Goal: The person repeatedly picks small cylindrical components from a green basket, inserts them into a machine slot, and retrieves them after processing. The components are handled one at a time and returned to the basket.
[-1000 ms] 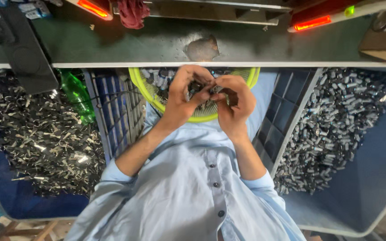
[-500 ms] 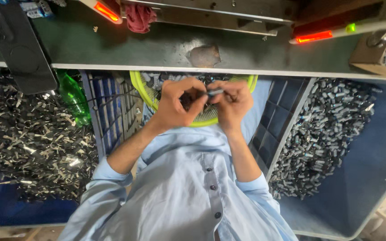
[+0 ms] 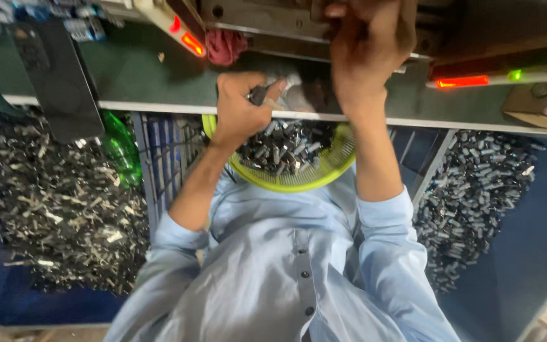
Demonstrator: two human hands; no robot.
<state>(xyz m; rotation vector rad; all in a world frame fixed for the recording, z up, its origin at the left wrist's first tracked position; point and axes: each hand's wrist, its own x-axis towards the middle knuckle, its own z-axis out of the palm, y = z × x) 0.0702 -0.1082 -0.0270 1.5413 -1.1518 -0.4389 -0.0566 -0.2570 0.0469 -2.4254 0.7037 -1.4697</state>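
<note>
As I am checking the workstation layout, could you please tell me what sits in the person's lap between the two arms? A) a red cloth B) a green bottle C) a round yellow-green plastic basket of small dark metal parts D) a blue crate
C: the round yellow-green plastic basket, filled with small dark metal parts, lies between the forearms against the light blue shirt.

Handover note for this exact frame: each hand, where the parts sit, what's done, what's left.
Left hand: closed around a small dark metal part, over the far rim of the yellow-green plastic basket.
Right hand: up at the grey metal machine above the green bench; what it holds is hidden.
Parts: the basket on the lap holds small dark cylindrical pieces; large heaps of metal pieces lie on blue sheeting at both sides.
Done: one part picked up.
Left: basket is well filled with pieces.
</note>
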